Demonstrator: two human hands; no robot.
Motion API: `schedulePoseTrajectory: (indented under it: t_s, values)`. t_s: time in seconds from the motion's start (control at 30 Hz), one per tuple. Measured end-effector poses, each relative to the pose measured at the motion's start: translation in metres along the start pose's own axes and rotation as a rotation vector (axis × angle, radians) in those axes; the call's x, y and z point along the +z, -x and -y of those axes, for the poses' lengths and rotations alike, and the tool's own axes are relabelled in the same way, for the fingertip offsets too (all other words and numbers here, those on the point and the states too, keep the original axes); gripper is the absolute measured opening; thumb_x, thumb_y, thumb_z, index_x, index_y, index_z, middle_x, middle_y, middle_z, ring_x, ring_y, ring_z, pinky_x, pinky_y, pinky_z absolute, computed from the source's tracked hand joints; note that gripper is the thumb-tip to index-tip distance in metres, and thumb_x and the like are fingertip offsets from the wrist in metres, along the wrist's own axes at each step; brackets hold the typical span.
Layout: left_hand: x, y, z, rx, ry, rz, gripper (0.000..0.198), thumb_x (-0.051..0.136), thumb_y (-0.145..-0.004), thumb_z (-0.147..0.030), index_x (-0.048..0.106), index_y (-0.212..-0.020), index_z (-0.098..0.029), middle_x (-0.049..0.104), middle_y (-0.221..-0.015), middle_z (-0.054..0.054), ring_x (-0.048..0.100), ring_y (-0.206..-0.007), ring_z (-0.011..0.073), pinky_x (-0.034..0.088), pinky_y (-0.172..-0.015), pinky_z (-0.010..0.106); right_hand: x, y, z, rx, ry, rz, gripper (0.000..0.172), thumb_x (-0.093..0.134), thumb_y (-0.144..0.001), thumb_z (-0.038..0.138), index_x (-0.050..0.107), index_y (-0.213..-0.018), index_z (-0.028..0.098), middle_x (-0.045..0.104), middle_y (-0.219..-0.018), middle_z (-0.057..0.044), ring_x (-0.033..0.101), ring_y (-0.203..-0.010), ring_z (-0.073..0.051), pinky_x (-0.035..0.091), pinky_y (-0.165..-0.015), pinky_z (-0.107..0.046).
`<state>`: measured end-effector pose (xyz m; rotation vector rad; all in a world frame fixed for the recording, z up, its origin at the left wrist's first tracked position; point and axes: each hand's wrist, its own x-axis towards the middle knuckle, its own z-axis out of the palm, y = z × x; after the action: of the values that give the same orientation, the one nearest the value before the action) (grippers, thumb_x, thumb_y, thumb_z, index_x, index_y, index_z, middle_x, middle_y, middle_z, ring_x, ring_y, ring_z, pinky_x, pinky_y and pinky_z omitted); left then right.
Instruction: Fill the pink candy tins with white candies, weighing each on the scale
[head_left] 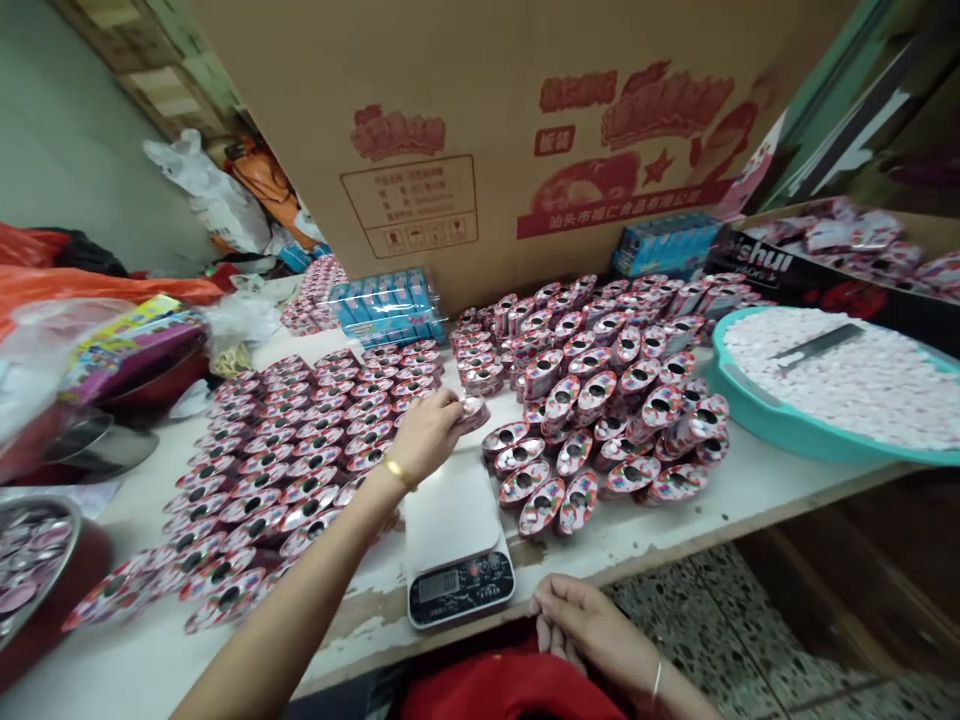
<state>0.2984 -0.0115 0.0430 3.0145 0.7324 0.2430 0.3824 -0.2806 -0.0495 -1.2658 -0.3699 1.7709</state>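
My left hand (426,438), with a gold bangle at the wrist, is closed on a small oval box (473,414) printed in red, pink and white. It reaches over the back of a white kitchen scale (452,520) with a black control panel. To its left stand rows of similar oval boxes (289,455), many with a dark hole in the top. Right of the scale, more such boxes (592,390) are stacked in a heap. My right hand (581,625) rests by the table's front edge, its fingers curled together; whatever they may hold is hidden.
A teal basin (750,425) of small white pieces, with a flat metal strip (819,345) on top, stands right. Behind are a large cardboard carton (480,120) and blue wrapped packs (390,308). A metal bowl (82,545) of pink-wrapped pieces sits at left.
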Motion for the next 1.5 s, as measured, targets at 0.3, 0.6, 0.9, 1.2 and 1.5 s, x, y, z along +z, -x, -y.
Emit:
schedulePoseTrajectory:
  t_s: [0.3, 0.6, 0.9, 1.2, 1.5]
  values:
    - [0.007, 0.098, -0.02, 0.017, 0.158, 0.087, 0.007, 0.05, -0.085, -0.023, 0.054, -0.081, -0.019, 0.058, -0.098, 0.005, 0.056, -0.087, 0.017, 0.043, -0.075, 0.031, 0.021, -0.004, 0.009, -0.003, 0.144, 0.089, 0.052, 0.056, -0.071, 0.064, 0.05, -0.083, 0.015, 0.057, -0.054, 0.003, 0.041, -0.037, -0.003, 0.02, -0.034, -0.014]
    - [-0.002, 0.155, -0.008, -0.289, 0.443, -0.246, 0.018, 0.052, -0.085, -0.034, 0.051, -0.095, -0.019, 0.059, -0.092, 0.004, 0.057, -0.083, 0.0153, 0.046, -0.075, 0.029, 0.029, 0.011, 0.008, 0.021, 0.169, 0.027, 0.046, 0.059, -0.073, 0.059, 0.05, -0.084, 0.015, 0.057, -0.057, 0.003, 0.04, -0.039, -0.002, 0.02, -0.036, -0.014]
    - [0.028, 0.198, -0.012, -0.37, 0.495, -0.287, 0.02, 0.048, -0.087, -0.03, 0.054, -0.102, -0.018, 0.061, -0.089, 0.004, 0.056, -0.077, 0.0129, 0.047, -0.072, 0.026, 0.038, 0.011, 0.031, -0.129, 0.302, -0.06, 0.04, 0.055, -0.078, 0.056, 0.046, -0.077, 0.017, 0.055, -0.054, 0.004, 0.04, -0.034, -0.003, 0.018, -0.035, -0.016]
    - [0.034, 0.187, -0.024, -0.267, 0.349, -0.373, 0.035, 0.049, -0.087, -0.029, 0.05, -0.121, -0.022, 0.055, -0.115, 0.01, 0.05, -0.11, 0.0215, 0.041, -0.096, 0.038, 0.051, -0.023, 0.088, -0.611, 0.65, -0.296, 0.033, 0.048, -0.086, 0.047, 0.054, -0.086, 0.015, 0.053, -0.058, 0.003, 0.044, -0.046, -0.006, 0.036, -0.047, -0.018]
    - [0.041, 0.171, -0.03, -0.244, 0.191, -0.318, 0.051, 0.05, -0.086, -0.039, 0.037, -0.134, -0.025, 0.035, -0.142, 0.01, 0.029, -0.132, 0.0278, 0.028, -0.105, 0.045, 0.065, -0.053, 0.101, -0.754, 1.274, -0.402, 0.035, 0.042, -0.092, 0.032, 0.06, -0.115, 0.013, 0.066, -0.108, -0.013, 0.062, -0.097, -0.023, 0.046, -0.085, -0.032]
